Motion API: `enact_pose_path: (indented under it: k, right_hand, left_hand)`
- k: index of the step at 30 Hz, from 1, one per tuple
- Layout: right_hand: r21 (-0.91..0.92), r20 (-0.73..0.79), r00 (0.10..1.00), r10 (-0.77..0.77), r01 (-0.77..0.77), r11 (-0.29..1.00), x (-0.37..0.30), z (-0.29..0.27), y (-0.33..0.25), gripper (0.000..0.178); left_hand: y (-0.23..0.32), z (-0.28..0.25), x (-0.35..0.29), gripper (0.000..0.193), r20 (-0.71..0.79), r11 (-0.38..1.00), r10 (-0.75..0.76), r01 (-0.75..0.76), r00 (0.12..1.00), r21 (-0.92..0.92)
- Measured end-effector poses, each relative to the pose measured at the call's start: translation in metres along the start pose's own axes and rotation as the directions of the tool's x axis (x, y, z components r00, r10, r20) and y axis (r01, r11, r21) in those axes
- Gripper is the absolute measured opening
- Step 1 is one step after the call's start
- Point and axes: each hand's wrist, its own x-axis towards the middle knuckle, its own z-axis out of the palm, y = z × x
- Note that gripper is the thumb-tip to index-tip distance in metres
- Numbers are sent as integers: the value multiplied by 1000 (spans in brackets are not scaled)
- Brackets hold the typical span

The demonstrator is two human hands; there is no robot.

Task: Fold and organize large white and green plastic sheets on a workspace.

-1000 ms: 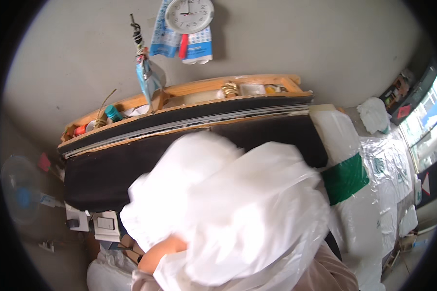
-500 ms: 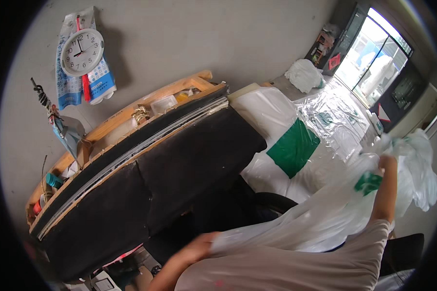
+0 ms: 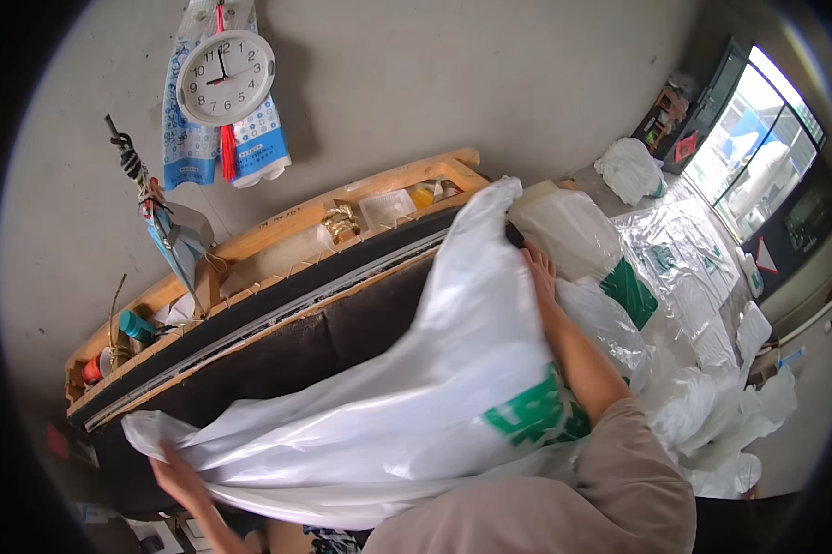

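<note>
Big white plastic bag [image 3: 407, 397] is stretched wide across the dark worktop [image 3: 277, 360]. The left hand [image 3: 180, 475] has its grip clamped on the bag's lower-left end, while the right hand [image 3: 538, 268] pins the top edge, probably so it lies flat; can't tell if those fingers are closed.

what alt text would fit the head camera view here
A person stretches a large white plastic bag with green print between both hands, left hand gripping its lower end, right hand its upper edge, across a dark sofa. A round wall clock hangs above; more white bags lie to the right.
</note>
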Motion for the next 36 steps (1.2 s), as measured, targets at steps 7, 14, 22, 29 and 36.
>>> enact_pose_path:
  k: [7, 14, 22, 29, 36]
  right_hand:
    - [-140, 317, 833, 453, -431, 892, -53, -59, 29, 15]
    - [115, 162, 984, -68, 49, 992, -6, -77, -31, 33]
    - [123, 629, 766, -130, 67, 990, -28, -65, -50, 68]
    - [54, 552, 834, 0, -36, 998, 9, -11, 6, 69]
    - [-553, 19, 618, 786, -648, 524, -63, 56, 175, 50]
  left_hand:
    - [-87, -28, 55, 39, 27, 628, -75, 26, 997, 778]
    - [-74, 12, 69, 39, 40, 642, -33, -10, 999, 766]
    - [48, 29, 44, 38, -23, 560, -184, 124, 983, 819]
    - [115, 48, 13, 52, 339, 459, 441, -534, 831, 710]
    - [143, 121, -97, 58, 702, 482, 398, -786, 591, 388]
